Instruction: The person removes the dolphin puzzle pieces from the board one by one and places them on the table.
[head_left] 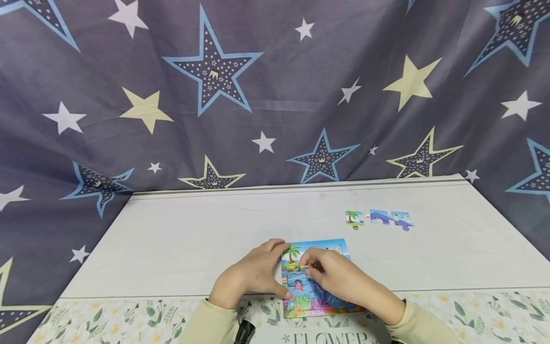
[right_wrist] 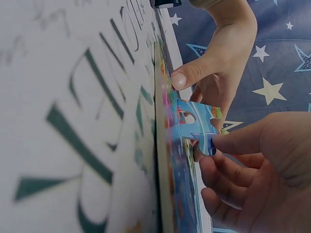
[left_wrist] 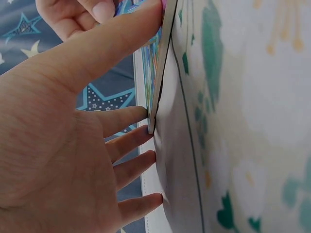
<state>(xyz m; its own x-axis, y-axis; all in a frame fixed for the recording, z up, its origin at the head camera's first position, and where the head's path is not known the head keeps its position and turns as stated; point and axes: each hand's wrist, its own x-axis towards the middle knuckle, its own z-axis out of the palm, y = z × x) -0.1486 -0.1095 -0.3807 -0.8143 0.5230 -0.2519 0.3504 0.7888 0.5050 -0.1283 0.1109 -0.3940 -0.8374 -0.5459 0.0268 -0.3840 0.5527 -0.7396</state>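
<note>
A jigsaw puzzle board (head_left: 315, 306) with a sea picture lies in front of me, partly filled with pieces. My left hand (head_left: 251, 272) spreads along its left side, thumb on the lower left border and fingertips at the upper left. In the left wrist view the fingers (left_wrist: 129, 170) look fairly straight. My right hand (head_left: 343, 277) pinches a blue puzzle piece (right_wrist: 201, 127) between thumb and fingers. The right wrist view shows this piece tilted up from the board, its lower edge at or close to the board's surface. Part of the board is hidden beneath the right hand.
Beyond the board to the right lie a palm-tree piece (head_left: 354, 217) and whale pieces (head_left: 380, 217) on the white table (head_left: 193, 239). A floral cloth (head_left: 142, 317) with lettering covers the near edge. A starry curtain (head_left: 275, 95) hangs behind.
</note>
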